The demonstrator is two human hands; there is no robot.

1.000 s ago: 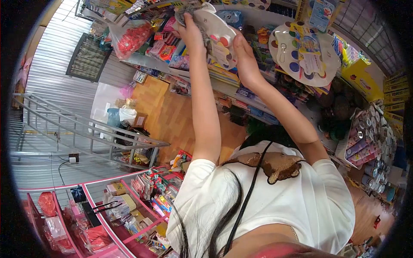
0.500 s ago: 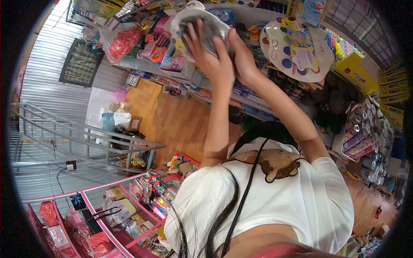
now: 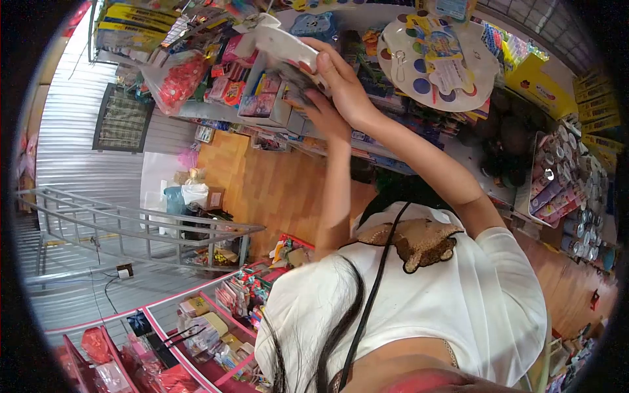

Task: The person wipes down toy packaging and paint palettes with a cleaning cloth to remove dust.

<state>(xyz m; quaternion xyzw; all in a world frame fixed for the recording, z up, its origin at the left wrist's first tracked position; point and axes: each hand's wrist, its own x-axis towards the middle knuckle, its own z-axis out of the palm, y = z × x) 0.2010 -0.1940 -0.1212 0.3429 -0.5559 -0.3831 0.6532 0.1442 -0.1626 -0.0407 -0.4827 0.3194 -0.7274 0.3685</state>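
A white plate-like thing with a wavy edge point(image 3: 280, 40), much like the paint palette on the shelf, is held up at top centre and tilted nearly edge-on. My right hand point(image 3: 346, 84) is closed on its near edge, thumb on top. Against its lower face my left hand point(image 3: 326, 119) presses a dark grey cloth point(image 3: 296, 80), smeared by motion; the left fingers are partly hidden. Just right of my hands lies a white paint palette point(image 3: 400, 85) with coloured round wells and a packaged card on it.
Shelves of small boxed goods run behind my hands. A plastic bag of red dotted items point(image 3: 178, 85) sits at left. A yellow box point(image 3: 540, 98) and a white basket of cans and rolls point(image 3: 547, 190) stand at right. A metal railing point(image 3: 151, 226) and pink-edged bins point(image 3: 157, 327) are lower left.
The held plate-like thing has turned from face-on to nearly edge-on. My left hand, with the grey cloth, has slid down and under it. My view has shifted slightly.
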